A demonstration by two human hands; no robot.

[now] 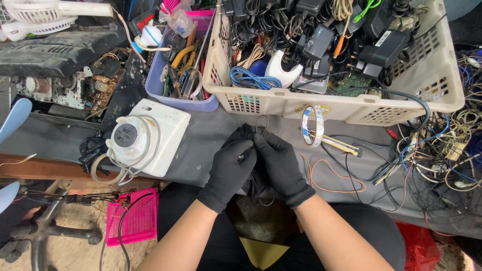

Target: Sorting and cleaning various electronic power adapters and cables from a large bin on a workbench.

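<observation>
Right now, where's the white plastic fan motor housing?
In the head view, the white plastic fan motor housing sits on the grey table, to the left of the black-gloved left hand, just below the purple plastic tool bin.

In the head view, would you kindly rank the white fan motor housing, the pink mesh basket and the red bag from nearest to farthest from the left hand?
From the left hand:
1. White fan motor housing, on the table to its left.
2. Pink mesh basket, lower left, below the table edge.
3. Red bag, far lower right, beyond the right hand.

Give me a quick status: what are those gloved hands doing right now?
Left hand and right hand, black-gloved, pinched together on a thin black wire. Wire loops above fingertips. Beige basket of adapters close behind; white appliance left.
</observation>
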